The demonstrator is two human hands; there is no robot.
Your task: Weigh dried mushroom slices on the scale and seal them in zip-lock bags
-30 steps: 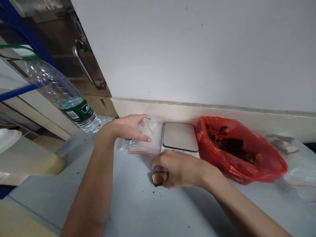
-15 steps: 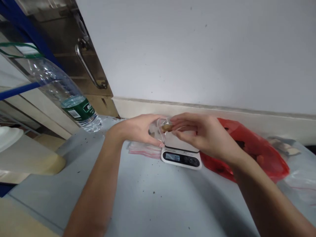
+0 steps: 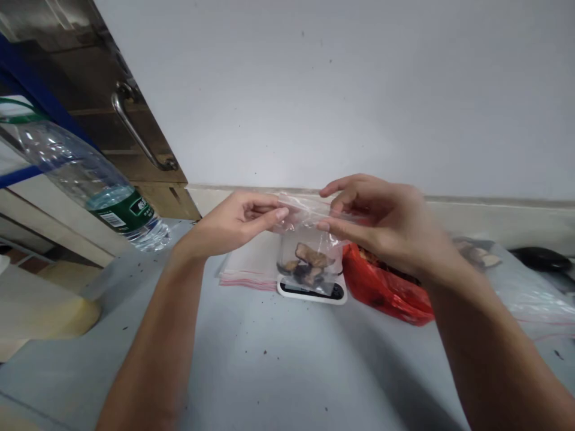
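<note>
My left hand (image 3: 238, 220) and my right hand (image 3: 375, 220) both pinch the top edge of a small clear zip bag (image 3: 309, 251), held upright above a white kitchen scale (image 3: 312, 291). Several brown dried pieces (image 3: 308, 263) lie in the bottom of the bag. The bag hangs in front of the scale and hides most of it. A stack of flat empty zip bags (image 3: 249, 266) with red strips lies on the grey table just left of the scale. A red plastic bag (image 3: 386, 290) with dark dried pieces sits to the right, partly behind my right hand.
A clear water bottle (image 3: 85, 182) with a green label leans in at the left, near a blue frame. A wooden door with a metal handle (image 3: 135, 129) stands behind it. More clear bags (image 3: 530, 293) lie at the right. Small crumbs dot the table (image 3: 278, 371).
My right hand picked a brown piece off the table and put it into the bag. Both hands then lifted the bag and now grip its top edge above the scale.
</note>
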